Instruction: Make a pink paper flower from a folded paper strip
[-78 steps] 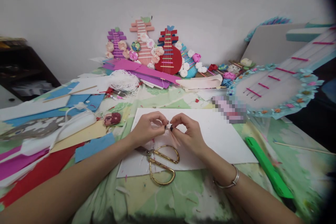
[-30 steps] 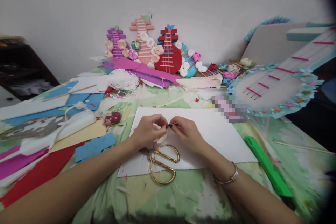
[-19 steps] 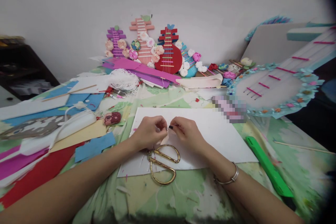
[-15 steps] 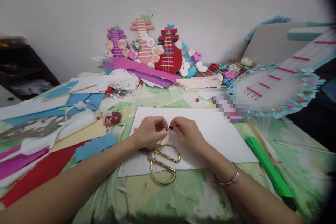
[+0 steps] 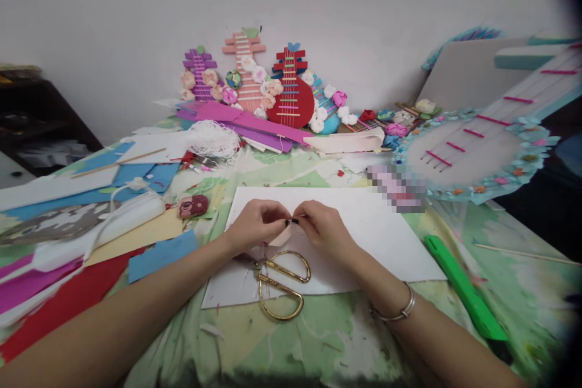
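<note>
Above a white board (image 5: pixel 386 236), my left hand (image 5: pixel 258 224) and my right hand (image 5: pixel 324 230) meet fingertip to fingertip. Both are closed in a pinch at a small pale peach piece of paper (image 5: pixel 279 237), which hangs below the fingertips of my left hand. How the right fingertips touch it is too small to tell. Gold-handled scissors (image 5: pixel 284 273) lie just below the hands, over the board's front edge, their blades partly hidden by my left hand and wrist.
Blue, red and yellow sheets (image 5: pixel 163 254) and a maroon case (image 5: pixel 193 206) lie left. A green cutter (image 5: pixel 466 288) lies right. Paper instruments (image 5: pixel 291 100) with flowers stand against the wall, beside white string (image 5: pixel 211 138). A larger blue-rimmed instrument (image 5: pixel 468 154) is at right.
My fingertips have come slightly closer together, and the peach paper has turned and shows more to the left. The whole view has shifted slightly.
</note>
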The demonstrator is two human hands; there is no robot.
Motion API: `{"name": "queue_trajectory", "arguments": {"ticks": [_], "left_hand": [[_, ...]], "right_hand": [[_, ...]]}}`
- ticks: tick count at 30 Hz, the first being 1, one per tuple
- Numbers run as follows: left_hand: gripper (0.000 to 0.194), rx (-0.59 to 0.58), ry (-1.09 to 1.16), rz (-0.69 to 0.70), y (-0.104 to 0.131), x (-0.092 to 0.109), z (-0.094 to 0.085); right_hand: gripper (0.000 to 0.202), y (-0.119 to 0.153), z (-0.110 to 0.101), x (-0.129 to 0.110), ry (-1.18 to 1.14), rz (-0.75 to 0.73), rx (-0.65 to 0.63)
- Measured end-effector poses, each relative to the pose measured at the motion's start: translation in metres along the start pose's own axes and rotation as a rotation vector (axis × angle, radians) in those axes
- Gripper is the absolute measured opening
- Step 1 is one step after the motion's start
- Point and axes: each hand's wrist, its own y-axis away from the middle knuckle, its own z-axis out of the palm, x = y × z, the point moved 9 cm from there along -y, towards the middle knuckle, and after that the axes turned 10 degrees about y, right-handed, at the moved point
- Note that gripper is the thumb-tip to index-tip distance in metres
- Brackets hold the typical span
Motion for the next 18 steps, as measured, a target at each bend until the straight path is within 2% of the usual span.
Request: {"name": "queue_trajectory", "arguments": {"ticks": [8, 13, 18], "left_hand": [[0.014, 0.057, -0.161, 0.028, -0.001, 0.001, -0.004], [0.012, 0.100, -0.308, 0.124, 0.003, 0.012, -0.007], [0.009, 0.175, -0.401, 0.239, 0.010, 0.027, -0.008]], "right_hand": [[0.012, 0.001, 0.001, -0.001, -0.004, -0.005, 0.000], [0.012, 0.001, 0.000, 0.001, 0.025, -0.001, 0.012], [0.013, 0.002, -0.001, 0.006, 0.022, 0.072, 0.009]]}}
